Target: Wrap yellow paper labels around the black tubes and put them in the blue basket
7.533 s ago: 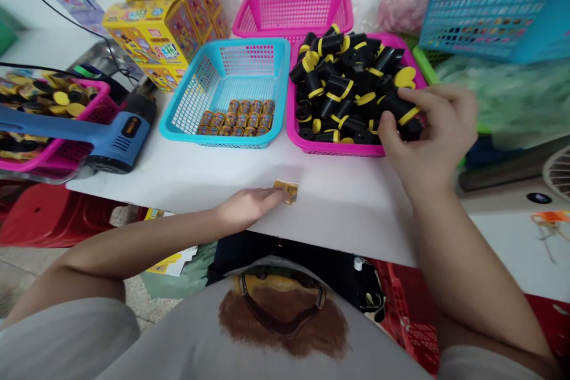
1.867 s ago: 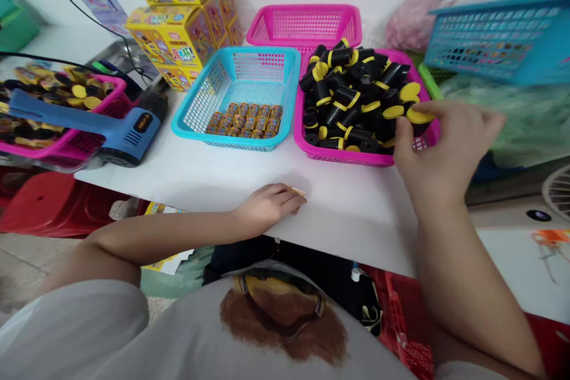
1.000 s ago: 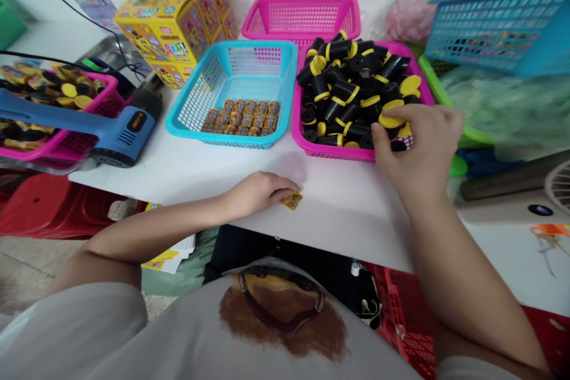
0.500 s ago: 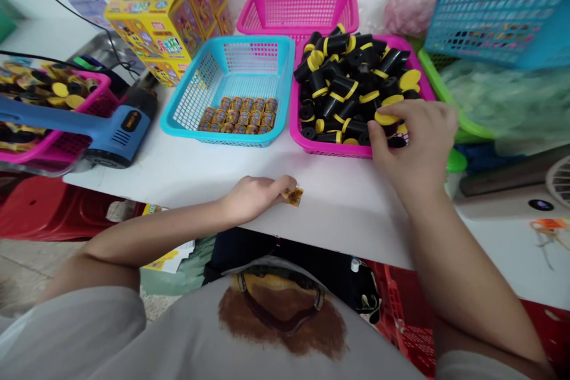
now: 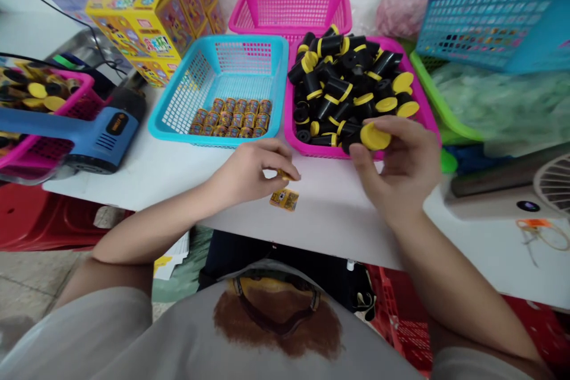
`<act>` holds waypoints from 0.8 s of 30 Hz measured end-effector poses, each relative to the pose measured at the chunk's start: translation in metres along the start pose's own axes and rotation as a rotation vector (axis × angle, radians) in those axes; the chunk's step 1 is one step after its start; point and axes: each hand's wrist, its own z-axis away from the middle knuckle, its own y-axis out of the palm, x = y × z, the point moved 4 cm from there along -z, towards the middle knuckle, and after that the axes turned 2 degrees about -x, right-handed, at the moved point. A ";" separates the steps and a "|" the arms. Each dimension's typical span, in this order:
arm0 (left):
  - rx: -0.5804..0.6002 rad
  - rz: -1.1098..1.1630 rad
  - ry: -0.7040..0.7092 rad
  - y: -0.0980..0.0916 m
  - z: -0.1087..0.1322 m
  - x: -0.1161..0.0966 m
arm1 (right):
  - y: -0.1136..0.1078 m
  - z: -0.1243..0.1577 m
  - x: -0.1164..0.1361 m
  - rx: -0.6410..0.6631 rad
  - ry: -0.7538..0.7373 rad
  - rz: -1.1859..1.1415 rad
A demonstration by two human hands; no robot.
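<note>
The right hand [image 5: 398,169] holds a yellow-capped black cylinder [image 5: 375,136] just above the near rim of the magenta basket [image 5: 312,151]. Its grip is clenched in a pinch between thumb and fingers, with the yellow cap turned up and to the left. This position appears to keep the part clear of the heap behind it.

The heap consists of loosely piled black cylinders [image 5: 338,89] with yellow bands or caps. Loose piling leaves them free to be picked singly. The left hand [image 5: 247,172] is raised slightly from the white tabletop [image 5: 338,231], and its thumb and forefinger grasp a small gold-coloured piece [image 5: 282,175]. The exact nature of this piece is too small to tell. A small printed square [image 5: 284,199] lies on the tabletop just below it, between the two hands and within easy reach of both.

To the left of the magenta basket, a turquoise basket [image 5: 249,38] contains small printed cylinders [image 5: 229,119] in tight rows, an arrangement that likely limits rolling. A blue heat gun [image 5: 95,136] lies further left, beside a second magenta basket [image 5: 44,151] of capped parts. Its position keeps it off the central work area.
</note>
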 end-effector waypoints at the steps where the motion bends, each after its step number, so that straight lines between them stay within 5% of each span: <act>1: 0.001 0.045 0.012 0.002 -0.006 0.000 | 0.005 0.005 0.000 0.011 0.029 -0.067; 6: 0.014 0.396 -0.094 0.021 -0.018 0.023 | 0.022 0.019 -0.006 0.158 0.123 -0.167; 11: 0.082 0.593 -0.278 0.039 -0.006 0.041 | 0.019 0.018 -0.008 0.168 0.163 -0.233; 24: -0.006 0.419 -0.104 0.043 -0.001 0.038 | 0.018 0.014 -0.004 0.230 0.159 -0.229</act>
